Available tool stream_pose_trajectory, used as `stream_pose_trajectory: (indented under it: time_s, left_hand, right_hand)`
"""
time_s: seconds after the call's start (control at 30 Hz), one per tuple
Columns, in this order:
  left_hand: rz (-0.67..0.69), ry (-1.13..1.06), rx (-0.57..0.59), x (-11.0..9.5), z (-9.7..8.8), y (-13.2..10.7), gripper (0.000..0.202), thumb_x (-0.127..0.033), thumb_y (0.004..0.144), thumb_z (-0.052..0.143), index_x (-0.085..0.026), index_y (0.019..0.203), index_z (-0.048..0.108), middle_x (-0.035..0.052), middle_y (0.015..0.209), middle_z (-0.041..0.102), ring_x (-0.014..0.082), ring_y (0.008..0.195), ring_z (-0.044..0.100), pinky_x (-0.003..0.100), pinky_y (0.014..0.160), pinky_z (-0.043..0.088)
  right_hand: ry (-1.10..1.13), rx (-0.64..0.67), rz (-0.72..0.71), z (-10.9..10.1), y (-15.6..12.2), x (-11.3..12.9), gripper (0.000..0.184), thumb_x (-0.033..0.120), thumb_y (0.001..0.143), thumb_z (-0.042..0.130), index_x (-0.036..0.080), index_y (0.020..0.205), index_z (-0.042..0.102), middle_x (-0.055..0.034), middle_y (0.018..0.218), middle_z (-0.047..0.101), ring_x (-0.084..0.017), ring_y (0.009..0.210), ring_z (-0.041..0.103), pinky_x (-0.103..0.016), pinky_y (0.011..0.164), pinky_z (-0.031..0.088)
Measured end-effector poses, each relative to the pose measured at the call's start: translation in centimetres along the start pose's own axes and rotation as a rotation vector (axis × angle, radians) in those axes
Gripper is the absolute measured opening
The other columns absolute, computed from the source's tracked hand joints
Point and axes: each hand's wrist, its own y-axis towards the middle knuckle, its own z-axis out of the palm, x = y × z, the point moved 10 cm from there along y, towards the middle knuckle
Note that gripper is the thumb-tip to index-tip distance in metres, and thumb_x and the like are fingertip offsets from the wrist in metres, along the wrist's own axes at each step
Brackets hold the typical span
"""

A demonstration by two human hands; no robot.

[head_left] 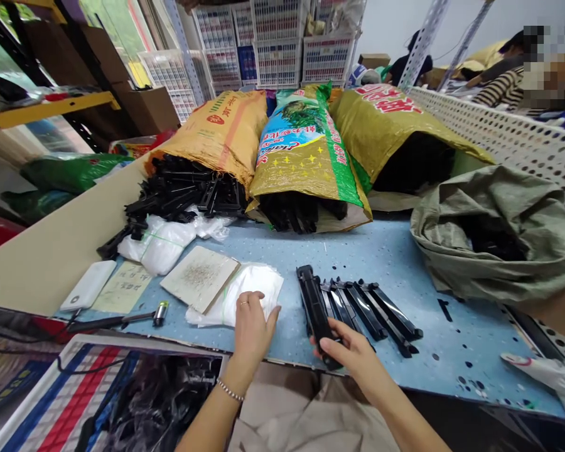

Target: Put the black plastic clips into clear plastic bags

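My right hand (346,351) is closed around the near end of a long black plastic part (313,304) that lies on the blue table (381,251). Several similar black parts (371,307) lie in a row just to its right. My left hand (252,326) rests on a white plastic bag (249,292) near the table's front edge, fingers curled over it. A pale square board (200,276) lies partly on that bag.
Three large sacks (306,150) spilling black parts lie across the back of the table, and a grey-green cloth bag (499,226) sits at the right. A white power bank (88,285), a card and a small hammer (122,320) lie at the left. A bin (51,402) stands below.
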Motion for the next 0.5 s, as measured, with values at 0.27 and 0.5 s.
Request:
stream_pose_trajectory:
  time_s: [0.27, 0.5]
  left_hand:
    - [0.094, 0.236, 0.127, 2.6, 0.2, 1.1, 0.005, -0.018, 0.083, 0.054, -0.017, 0.086, 0.058, 0.0111, 0.099, 0.058, 0.0266, 0.095, 0.055, 0.04, 0.084, 0.045]
    - [-0.019, 0.121, 0.128, 5.5, -1.4, 3.0, 0.02, -0.026, 0.085, 0.053, -0.018, 0.067, 0.055, 0.0006, 0.066, 0.059, 0.0157, 0.063, 0.059, 0.025, 0.059, 0.044]
  right_hand:
    - [0.161, 0.04, 0.083, 2.3, 0.5, -1.0, 0.037, 0.046, 0.075, 0.069, 0.018, 0.099, 0.065, -0.0076, 0.094, 0.069, -0.019, 0.079, 0.064, -0.033, 0.075, 0.048]
    - [0.217, 0.058, 0.131, 3.5, 1.1, -1.3, 0.036, 0.045, 0.073, 0.071, 0.018, 0.096, 0.065, -0.007, 0.095, 0.07, -0.019, 0.078, 0.064, -0.03, 0.072, 0.048]
